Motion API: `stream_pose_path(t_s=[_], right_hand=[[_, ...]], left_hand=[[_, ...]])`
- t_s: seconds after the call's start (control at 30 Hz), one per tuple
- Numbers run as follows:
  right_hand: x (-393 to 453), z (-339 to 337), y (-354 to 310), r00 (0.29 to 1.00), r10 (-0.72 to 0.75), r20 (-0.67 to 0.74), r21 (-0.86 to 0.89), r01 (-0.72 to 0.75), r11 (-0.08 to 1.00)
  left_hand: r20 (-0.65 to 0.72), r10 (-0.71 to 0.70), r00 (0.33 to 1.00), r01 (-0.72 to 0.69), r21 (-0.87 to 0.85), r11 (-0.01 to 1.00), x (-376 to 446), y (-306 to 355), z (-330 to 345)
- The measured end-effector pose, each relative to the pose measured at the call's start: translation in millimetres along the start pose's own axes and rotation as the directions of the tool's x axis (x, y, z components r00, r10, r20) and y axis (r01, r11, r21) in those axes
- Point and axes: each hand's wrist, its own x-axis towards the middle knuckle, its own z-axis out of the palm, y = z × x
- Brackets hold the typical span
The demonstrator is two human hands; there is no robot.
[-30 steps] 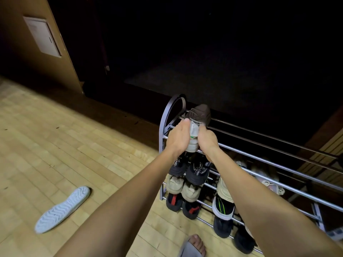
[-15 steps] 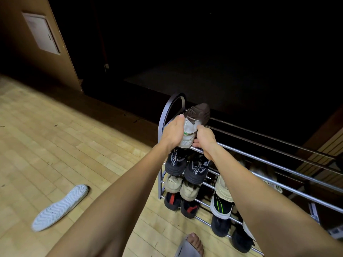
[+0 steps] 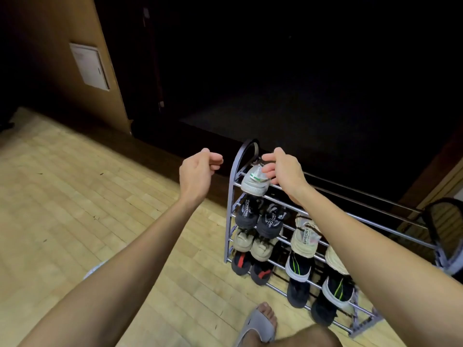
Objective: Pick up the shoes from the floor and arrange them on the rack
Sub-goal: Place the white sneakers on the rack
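Observation:
A white shoe point(image 3: 254, 182) with a green mark lies heel-out on the top bars at the left end of the metal shoe rack point(image 3: 380, 222). My right hand point(image 3: 285, 171) is on its far side, thumb above and fingers against its upper, still gripping it. My left hand point(image 3: 200, 171) hovers to the left of the rack, off the shoe, fingers loosely curled and holding nothing. On the lower tiers sit dark, beige and black-and-green shoes. A pale shoe on the floor point(image 3: 94, 269) peeks out from behind my left forearm.
My foot in a grey slipper point(image 3: 258, 324) stands on the wooden floor just before the rack. Behind the rack is a dark raised area. A tan wall with a small panel point(image 3: 89, 66) is at the back left. The rack's right end frame point(image 3: 448, 249) is near my right arm.
My left hand has let go of the shoe and drawn away to the left. The shoe now rests lower on the top bars, with only my right hand on it.

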Motion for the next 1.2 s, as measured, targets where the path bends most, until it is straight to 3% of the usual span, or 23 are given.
stream_pose_path(t_s=[0.17,0.4,0.67,0.83,1.0,1.2], right_hand=[[-63,29,-45,0.993,-0.061,0.104,0.005,0.060,0.998],[-139,110,-53,0.934,-0.123,0.335,-0.036,0.143,0.989],[-201,210,-28,0.840,-0.112,0.531,-0.158,0.229,0.961],[-211,265,-13,0.801,-0.044,0.596,-0.188,0.192,0.963],[-203,304,12,0.767,0.014,0.641,-0.241,0.184,0.953],[-187,349,44,0.728,0.104,0.677,-0.309,0.154,0.939]], left_hand=[[-0.069,-0.033,0.997,0.027,-0.082,0.996,-28,28,-87],[-0.123,-0.030,0.992,0.026,-0.032,0.999,-87,41,-198],[-0.214,-0.203,0.956,0.201,-0.028,0.979,-144,-3,-305],[-0.290,-0.311,0.905,0.313,-0.040,0.949,-166,-45,-356],[-0.368,-0.399,0.840,0.399,-0.080,0.913,-170,-90,-380],[-0.367,-0.455,0.811,0.470,-0.055,0.881,-162,-146,-394]])
